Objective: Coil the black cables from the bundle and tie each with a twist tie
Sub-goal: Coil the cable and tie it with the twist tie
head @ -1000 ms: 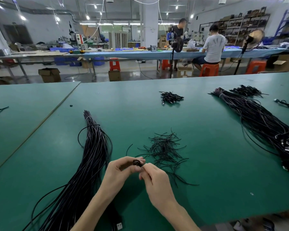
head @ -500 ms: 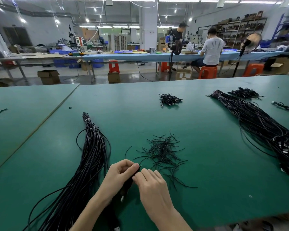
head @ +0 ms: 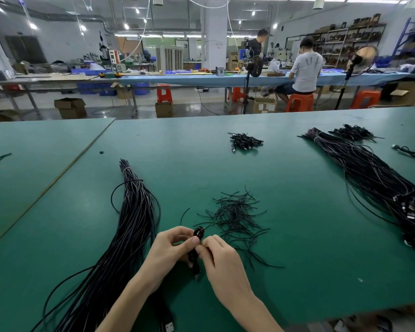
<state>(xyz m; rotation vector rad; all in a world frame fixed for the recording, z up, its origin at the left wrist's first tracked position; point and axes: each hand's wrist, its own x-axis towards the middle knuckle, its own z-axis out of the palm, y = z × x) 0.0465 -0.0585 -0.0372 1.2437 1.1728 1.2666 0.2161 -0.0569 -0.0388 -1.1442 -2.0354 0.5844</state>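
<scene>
Bundle [head: 130, 224] of loose black cables, banded at its far end, runs from 11 to 7 o'clock across the green tabletop [head: 297, 236]. It is thick, so most of the work looks left to do. Second bundle [head: 374, 183] lies from 2 to 4 o'clock, plugs at its near end, also uncoiled. Ties [head: 235, 214] sit in a loose heap just past centre, plenty in stock. Pile [head: 246, 141] of finished coils at 12 o'clock, far pile [head: 352, 133] at 1 o'clock. Both are small against what remains.

Left hand [head: 170, 248], at 6 o'clock, has its fingers curled round the coil [head: 198, 233], which is upright above the tabletop. Right hand [head: 223, 257] is just beside it, fingertips pinching the coil's waist. Any tie there is too small to make out. Judged mid-tying.
</scene>
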